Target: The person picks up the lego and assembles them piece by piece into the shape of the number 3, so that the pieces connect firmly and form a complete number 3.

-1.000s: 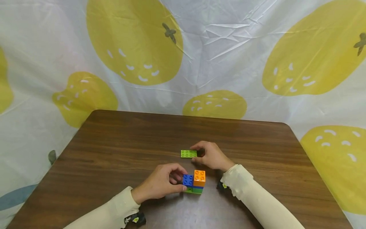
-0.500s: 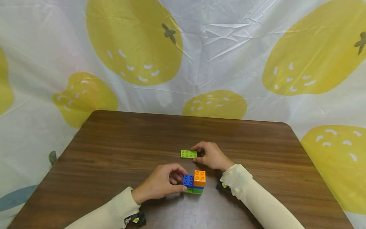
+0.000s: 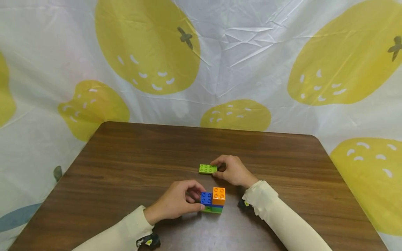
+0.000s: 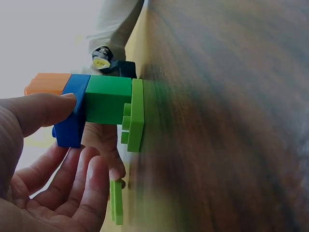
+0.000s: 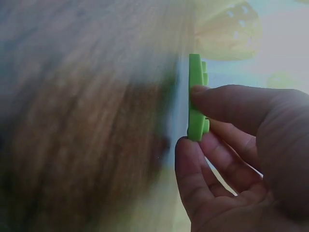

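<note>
A small stack of toy building bricks stands upright on the table near the middle. Its orange brick (image 3: 218,195) and the studs of a flat blue brick (image 3: 206,198) show on top. Beneath them are a green brick (image 4: 108,100) and a light green base plate (image 4: 137,116). My left hand (image 3: 179,200) pinches the blue brick from the left, thumb on its near side and fingers on the far side. Farther back, my right hand (image 3: 233,170) grips the right end of a loose light green flat brick (image 3: 207,169). In the right wrist view, the thumb (image 5: 231,106) covers part of that brick.
The brown wooden table (image 3: 141,150) extends around both hands, with its far edge against a white curtain (image 3: 245,52) printed with yellow fruit. A dark strap-mounted device (image 3: 148,241) sits under the left wrist, and a similar one (image 3: 244,203) is at the right.
</note>
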Demonstrator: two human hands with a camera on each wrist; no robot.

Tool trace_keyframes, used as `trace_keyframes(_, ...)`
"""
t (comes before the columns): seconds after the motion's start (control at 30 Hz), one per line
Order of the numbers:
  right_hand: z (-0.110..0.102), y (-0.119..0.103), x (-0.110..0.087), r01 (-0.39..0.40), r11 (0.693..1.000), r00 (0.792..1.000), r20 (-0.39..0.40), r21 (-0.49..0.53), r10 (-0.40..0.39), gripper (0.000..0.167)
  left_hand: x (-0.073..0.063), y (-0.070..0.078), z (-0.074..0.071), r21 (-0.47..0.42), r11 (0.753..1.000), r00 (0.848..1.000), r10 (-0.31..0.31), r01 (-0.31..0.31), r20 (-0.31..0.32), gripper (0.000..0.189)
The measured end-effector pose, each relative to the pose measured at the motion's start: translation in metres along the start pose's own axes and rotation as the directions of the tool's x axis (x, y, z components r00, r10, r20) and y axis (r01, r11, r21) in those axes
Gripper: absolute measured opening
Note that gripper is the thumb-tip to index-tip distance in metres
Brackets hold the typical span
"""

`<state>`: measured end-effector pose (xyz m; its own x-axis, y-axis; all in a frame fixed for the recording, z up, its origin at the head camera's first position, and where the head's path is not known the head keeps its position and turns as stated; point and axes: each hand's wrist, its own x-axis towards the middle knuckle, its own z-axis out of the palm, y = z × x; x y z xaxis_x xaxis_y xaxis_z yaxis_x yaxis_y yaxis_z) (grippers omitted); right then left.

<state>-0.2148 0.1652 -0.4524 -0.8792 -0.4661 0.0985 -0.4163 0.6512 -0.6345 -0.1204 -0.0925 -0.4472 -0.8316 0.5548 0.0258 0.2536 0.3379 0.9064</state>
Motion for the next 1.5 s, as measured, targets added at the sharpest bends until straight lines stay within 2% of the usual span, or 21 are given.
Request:
trace_keyframes(0.57,-0.01,-0.006,-0.011,0.016,0.999,0.999,-0.03,0.045,-0.015,0.032,0.0,0.0,0.0,-0.018,1.0,1.0,-0.002,0.002,0.001,0.036)
trace_keyframes(1.5,-0.025,-0.024,-0.029,0.085,0.995,0.993,-0.09,0.045,-0.081,0.033,0.0,-0.002,-0.001,-0.01,1.0,1.0,-0.003,0.004,0.013,0.036)
